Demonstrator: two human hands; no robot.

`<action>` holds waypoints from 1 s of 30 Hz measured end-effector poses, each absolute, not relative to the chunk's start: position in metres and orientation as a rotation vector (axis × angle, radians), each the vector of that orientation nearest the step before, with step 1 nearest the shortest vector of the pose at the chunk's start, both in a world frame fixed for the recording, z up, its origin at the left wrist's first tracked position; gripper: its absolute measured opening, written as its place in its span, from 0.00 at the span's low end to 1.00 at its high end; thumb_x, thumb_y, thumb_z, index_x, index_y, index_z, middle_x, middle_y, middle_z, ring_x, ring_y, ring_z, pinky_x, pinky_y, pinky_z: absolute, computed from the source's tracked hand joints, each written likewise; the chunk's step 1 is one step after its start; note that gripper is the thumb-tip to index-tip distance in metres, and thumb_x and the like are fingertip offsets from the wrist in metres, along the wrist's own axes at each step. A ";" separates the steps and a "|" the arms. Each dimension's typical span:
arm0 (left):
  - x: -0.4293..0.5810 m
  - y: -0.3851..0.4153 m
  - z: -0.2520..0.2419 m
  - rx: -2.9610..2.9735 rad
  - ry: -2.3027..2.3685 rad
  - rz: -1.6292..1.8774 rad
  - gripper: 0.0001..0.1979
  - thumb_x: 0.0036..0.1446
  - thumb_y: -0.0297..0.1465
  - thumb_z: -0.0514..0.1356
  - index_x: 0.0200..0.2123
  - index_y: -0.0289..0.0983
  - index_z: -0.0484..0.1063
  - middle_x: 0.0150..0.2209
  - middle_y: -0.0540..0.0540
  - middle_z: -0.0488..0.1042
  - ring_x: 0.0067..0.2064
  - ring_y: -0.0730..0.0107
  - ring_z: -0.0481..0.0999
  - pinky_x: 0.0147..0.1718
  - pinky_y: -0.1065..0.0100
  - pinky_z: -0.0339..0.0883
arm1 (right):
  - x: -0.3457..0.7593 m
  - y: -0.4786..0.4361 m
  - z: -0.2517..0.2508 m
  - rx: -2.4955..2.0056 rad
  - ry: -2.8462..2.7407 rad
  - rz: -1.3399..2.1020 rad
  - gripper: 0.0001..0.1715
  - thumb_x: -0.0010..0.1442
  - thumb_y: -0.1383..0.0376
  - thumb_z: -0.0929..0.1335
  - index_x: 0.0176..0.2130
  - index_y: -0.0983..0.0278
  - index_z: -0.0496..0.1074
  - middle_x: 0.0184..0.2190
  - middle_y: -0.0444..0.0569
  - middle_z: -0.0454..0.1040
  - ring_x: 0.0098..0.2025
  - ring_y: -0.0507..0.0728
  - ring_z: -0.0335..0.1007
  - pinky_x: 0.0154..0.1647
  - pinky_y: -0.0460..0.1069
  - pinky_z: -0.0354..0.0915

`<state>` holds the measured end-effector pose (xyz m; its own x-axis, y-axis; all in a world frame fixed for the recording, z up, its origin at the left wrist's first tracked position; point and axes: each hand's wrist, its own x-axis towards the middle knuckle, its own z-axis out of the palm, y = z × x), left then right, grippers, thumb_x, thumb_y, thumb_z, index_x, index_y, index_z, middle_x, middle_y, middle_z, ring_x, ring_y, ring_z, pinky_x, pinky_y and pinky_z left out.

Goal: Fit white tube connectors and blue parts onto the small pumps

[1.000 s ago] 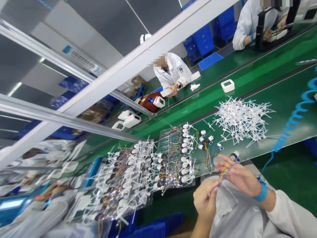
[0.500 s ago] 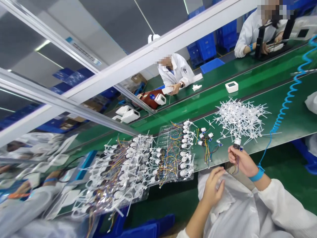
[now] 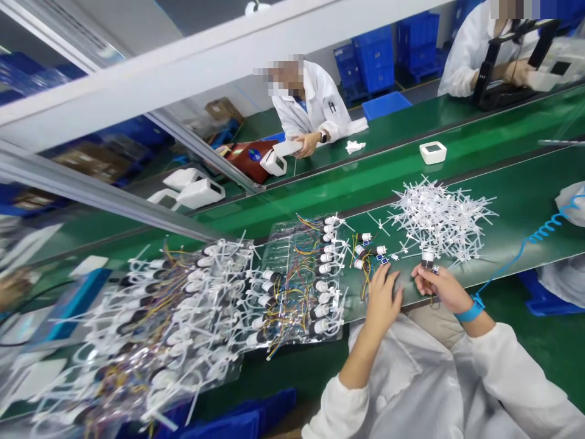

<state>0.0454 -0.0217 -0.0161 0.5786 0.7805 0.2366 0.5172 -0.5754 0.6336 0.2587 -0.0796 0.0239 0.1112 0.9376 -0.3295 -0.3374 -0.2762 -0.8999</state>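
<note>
My right hand [image 3: 439, 286] is closed round a small cylindrical motor part [image 3: 428, 256] with wires hanging under it, just in front of a heap of white cable ties [image 3: 439, 219]. My left hand [image 3: 382, 299] rests at the green table's [image 3: 512, 201] front edge with fingers apart, beside a few loose wired motors [image 3: 368, 251]. It holds nothing that I can see. A blue wrist strap [image 3: 470, 309] is on my right wrist.
Clear trays of wired motors with ties [image 3: 301, 280] and a larger heap [image 3: 178, 317] lie to the left. A blue coiled cord [image 3: 543, 235] runs right. Across the belt, people in white coats work; a white device [image 3: 432, 152] sits there. Blue bins [image 3: 247, 421] stand below.
My left hand rose from my lap to the table edge near the loose motors. My right hand, holding the motor part, moved slightly toward the tie heap. The view tilted down.
</note>
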 end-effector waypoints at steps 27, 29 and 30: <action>0.023 -0.036 0.026 0.782 0.734 0.715 0.37 0.60 0.47 0.78 0.66 0.41 0.71 0.58 0.36 0.83 0.23 0.74 0.76 0.20 0.68 0.71 | 0.192 -0.080 0.025 -1.065 -1.139 1.778 0.38 0.70 0.32 0.70 0.36 0.63 0.77 0.31 0.48 0.80 0.31 0.56 0.74 0.35 0.51 0.68; 0.020 -0.039 0.027 0.749 0.769 0.803 0.34 0.57 0.44 0.80 0.61 0.40 0.74 0.54 0.39 0.84 0.30 0.70 0.80 0.28 0.68 0.76 | 0.192 -0.087 0.028 -1.063 -1.103 1.714 0.37 0.70 0.32 0.71 0.40 0.62 0.76 0.35 0.48 0.81 0.34 0.56 0.74 0.39 0.52 0.70; 0.019 -0.041 0.027 0.747 0.779 0.833 0.32 0.56 0.44 0.80 0.58 0.39 0.75 0.51 0.40 0.84 0.35 0.68 0.81 0.32 0.68 0.77 | 0.192 -0.091 0.029 -1.063 -1.097 1.696 0.38 0.69 0.31 0.70 0.41 0.62 0.76 0.36 0.48 0.81 0.35 0.56 0.75 0.41 0.52 0.71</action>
<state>0.0192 -0.0413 0.0269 0.4444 0.8463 -0.2936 -0.3490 0.4655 0.8133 0.1924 -0.0908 0.0292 -0.2950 0.9325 -0.2083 -0.1926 -0.2716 -0.9430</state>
